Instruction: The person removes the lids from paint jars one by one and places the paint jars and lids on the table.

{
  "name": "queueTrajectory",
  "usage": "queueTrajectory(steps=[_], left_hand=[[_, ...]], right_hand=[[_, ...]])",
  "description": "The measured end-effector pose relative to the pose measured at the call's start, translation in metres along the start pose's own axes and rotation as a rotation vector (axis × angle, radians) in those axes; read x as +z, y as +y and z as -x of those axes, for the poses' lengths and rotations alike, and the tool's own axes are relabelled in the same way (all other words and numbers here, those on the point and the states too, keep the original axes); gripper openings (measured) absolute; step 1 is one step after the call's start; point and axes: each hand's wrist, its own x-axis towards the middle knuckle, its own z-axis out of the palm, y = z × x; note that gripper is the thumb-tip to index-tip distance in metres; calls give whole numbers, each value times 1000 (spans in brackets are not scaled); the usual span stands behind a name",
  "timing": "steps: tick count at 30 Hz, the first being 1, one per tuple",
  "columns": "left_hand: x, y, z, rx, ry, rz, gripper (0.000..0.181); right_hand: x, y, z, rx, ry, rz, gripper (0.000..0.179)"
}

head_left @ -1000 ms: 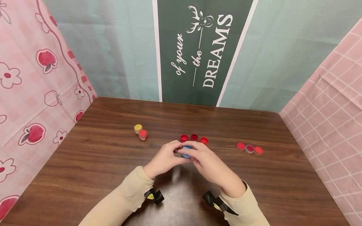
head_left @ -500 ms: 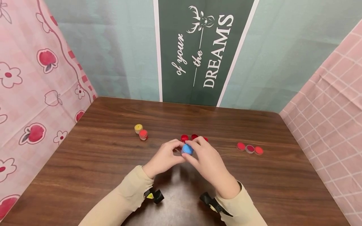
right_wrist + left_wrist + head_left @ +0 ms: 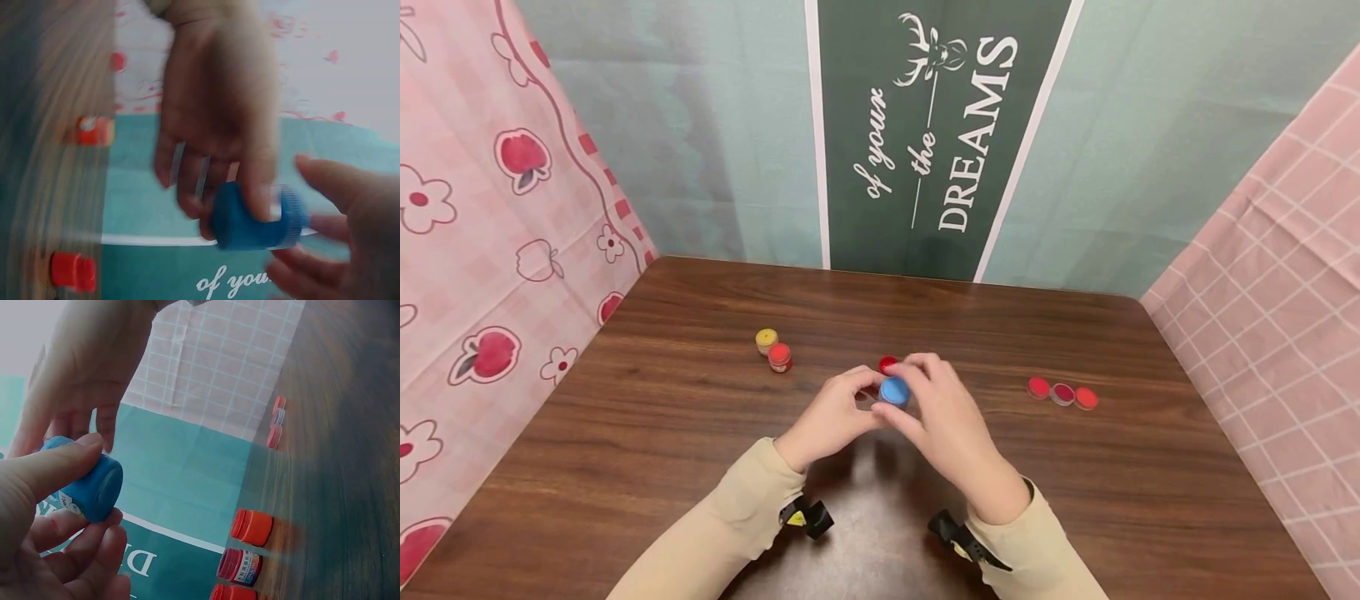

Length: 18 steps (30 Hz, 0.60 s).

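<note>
A small blue paint jar (image 3: 894, 391) with a ridged blue lid (image 3: 291, 215) is held above the table. My left hand (image 3: 831, 417) grips its body between thumb and fingers, seen closely in the left wrist view. Around the lid end, my right hand (image 3: 955, 425) has its thumb and fingers spread. In the right wrist view that thumb stands apart from the lid, while the fingertips are close to its far side; blur hides whether they touch. The lid is on the jar. Behind the hands stand uncapped jars: orange-red (image 3: 252, 527), dark red (image 3: 239, 567) and red (image 3: 233, 592).
Flat lids, a red one (image 3: 1038, 388), a dark red one (image 3: 1062, 394) and an orange-red one (image 3: 1086, 398), lie in a row at right. A yellow-topped jar (image 3: 767, 340) and an orange-red-topped jar (image 3: 779, 357) stand at left. Curtains surround the wooden table (image 3: 700, 317).
My right hand has turned and its fingers have spread from over the lid, so the blue top shows more. My left hand keeps its hold on the jar, almost in place.
</note>
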Motion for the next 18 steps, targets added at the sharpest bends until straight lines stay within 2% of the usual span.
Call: queueTrajectory(steps=[3,6,11,14,18], left_hand=[[1,1,1,-2,-28,4,23],[0,1,2,-10,-42,1,23],[0,1,1,-5,-20,-14,26],[-1,-1,1,10,-8,-17,32],[-2,-1,0,19,-5,-2,34]], right_hand=[[4,-2,0,79,51,122,46],[3,-3,0,92,11,118,40],[-4,-2,1,-3,-82,-57,33],[-7,1,1,-74,-140,-197,21],[-8,4,0,-84,-194,-364,18]])
